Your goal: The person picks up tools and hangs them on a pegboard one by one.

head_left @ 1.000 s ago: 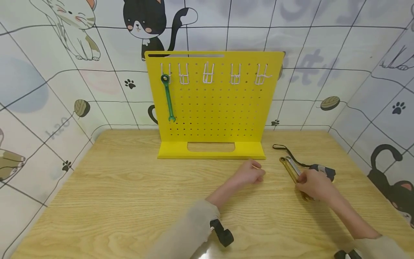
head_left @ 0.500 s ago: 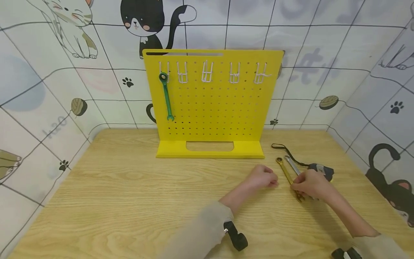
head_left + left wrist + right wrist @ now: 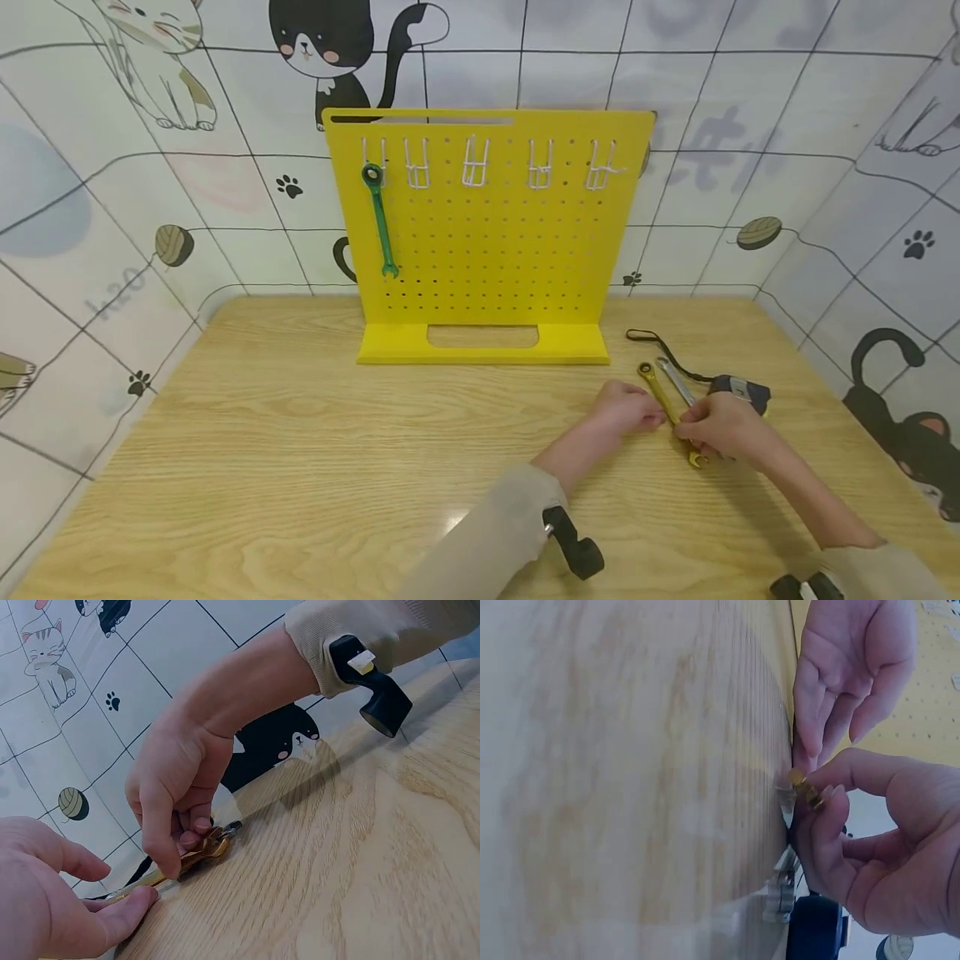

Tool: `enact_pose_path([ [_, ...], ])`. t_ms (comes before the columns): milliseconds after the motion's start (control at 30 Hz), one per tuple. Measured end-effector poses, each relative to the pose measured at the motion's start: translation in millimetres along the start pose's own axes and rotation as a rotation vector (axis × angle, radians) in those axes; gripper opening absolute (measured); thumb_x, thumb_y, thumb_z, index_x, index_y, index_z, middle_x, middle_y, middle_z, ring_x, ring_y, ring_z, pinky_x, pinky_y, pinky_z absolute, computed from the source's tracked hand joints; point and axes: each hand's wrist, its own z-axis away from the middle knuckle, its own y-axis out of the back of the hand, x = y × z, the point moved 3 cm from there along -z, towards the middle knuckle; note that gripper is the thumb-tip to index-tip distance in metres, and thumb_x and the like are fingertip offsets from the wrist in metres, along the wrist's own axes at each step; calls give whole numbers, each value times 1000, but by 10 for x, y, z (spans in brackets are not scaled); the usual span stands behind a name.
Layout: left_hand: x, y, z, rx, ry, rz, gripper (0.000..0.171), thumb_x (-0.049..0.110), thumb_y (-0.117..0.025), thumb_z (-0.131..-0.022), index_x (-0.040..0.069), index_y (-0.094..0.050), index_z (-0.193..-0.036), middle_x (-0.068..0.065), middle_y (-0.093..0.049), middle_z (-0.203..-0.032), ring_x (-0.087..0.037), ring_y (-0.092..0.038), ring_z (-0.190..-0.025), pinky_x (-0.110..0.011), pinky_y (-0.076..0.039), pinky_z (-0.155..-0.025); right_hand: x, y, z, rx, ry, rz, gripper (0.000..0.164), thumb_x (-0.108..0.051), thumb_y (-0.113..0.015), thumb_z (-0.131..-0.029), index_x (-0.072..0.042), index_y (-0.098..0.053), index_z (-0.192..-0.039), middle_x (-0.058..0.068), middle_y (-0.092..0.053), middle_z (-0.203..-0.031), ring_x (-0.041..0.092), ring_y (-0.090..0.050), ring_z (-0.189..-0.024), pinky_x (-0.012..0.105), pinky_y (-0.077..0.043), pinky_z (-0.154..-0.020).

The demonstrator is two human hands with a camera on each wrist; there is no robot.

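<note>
A gold combination wrench [image 3: 655, 387] lies slanted at the table's right side. My right hand [image 3: 727, 429] pinches it near its open end [image 3: 214, 844] between thumb and fingers. My left hand [image 3: 628, 408] has come up beside the wrench's middle; in the left wrist view its thumb and fingers are apart around the shaft, and no firm grip shows. Just right of the gold one is a silver wrench [image 3: 677, 382], partly hidden by my right hand. A dark tape measure [image 3: 742, 390] with a black strap [image 3: 667, 350] lies behind that hand.
A yellow pegboard [image 3: 487, 242] stands upright at the table's back. White wire hooks [image 3: 540, 171] line its upper part, and a green wrench [image 3: 381, 221] hangs at the leftmost one. Printed cat wall covering [image 3: 292, 250] surrounds the wooden table [image 3: 300, 450].
My left hand has moved right, up to the gold wrench. My right hand has shifted the gold wrench slightly left, away from the silver one, and turned its open end.
</note>
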Motion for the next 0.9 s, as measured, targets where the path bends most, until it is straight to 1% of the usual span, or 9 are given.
enact_pose_path([
  [67,-7,-21,-11,11,3,7,5,-10,-66,-89,-7,-68,-86,-22,-72,-84,-20,-68,-74,-32,-60,-78,29,2,12,-9,7,-29,20,-15,-69,-93,4,-68,-92,4,-62,-68,18,-58,-59,29,-47,-51],
  [167,-11,-50,-28,30,4,24,4,-11,-66,-89,-8,-68,-88,-21,-71,-81,-19,-68,-74,-31,-60,-77,81,6,25,-31,21,-78,21,-17,-68,-96,4,-67,-95,4,-60,-70,17,-56,-62,27,-44,-50],
  [267,-15,-77,-50,45,5,53,8,-13,-66,-89,-10,-68,-96,-19,-70,-81,-24,-71,-80,-33,-60,-79,130,17,32,-51,40,-115,24,-18,-66,-98,6,-65,-102,4,-60,-73,15,-55,-63,26,-44,-50],
  [467,-41,-130,-89,48,-3,170,24,-17,-64,-87,-10,-66,-109,-20,-68,-84,-36,-71,-89,-43,-60,-82,180,38,8,-94,55,-209,29,-18,-66,-99,10,-63,-107,7,-64,-81,15,-58,-68,28,-50,-57],
  [533,-50,-149,-98,50,-12,203,25,-18,-64,-86,-10,-67,-109,-20,-68,-85,-39,-72,-89,-45,-60,-82,185,46,0,-104,62,-229,30,-17,-66,-99,11,-63,-108,7,-66,-84,16,-60,-71,28,-52,-59],
  [633,-57,-175,-105,57,-32,233,25,-20,-64,-84,-9,-68,-106,-18,-67,-85,-40,-72,-89,-45,-60,-81,191,48,-3,-117,72,-245,31,-18,-66,-99,12,-62,-110,8,-67,-86,17,-63,-74,30,-54,-61],
  [700,-58,-184,-107,68,-46,230,23,-20,-66,-83,-8,-69,-101,-16,-66,-83,-40,-72,-87,-45,-61,-79,190,43,3,-130,88,-250,32,-18,-66,-100,11,-62,-110,9,-67,-87,18,-63,-74,30,-55,-62],
  [900,-51,-181,-99,107,-73,174,18,-19,-71,-80,-5,-68,-91,-9,-64,-76,-37,-73,-80,-43,-62,-74,186,17,21,-198,135,-304,31,-19,-63,-101,10,-59,-111,10,-65,-86,18,-62,-73,31,-53,-62],
])
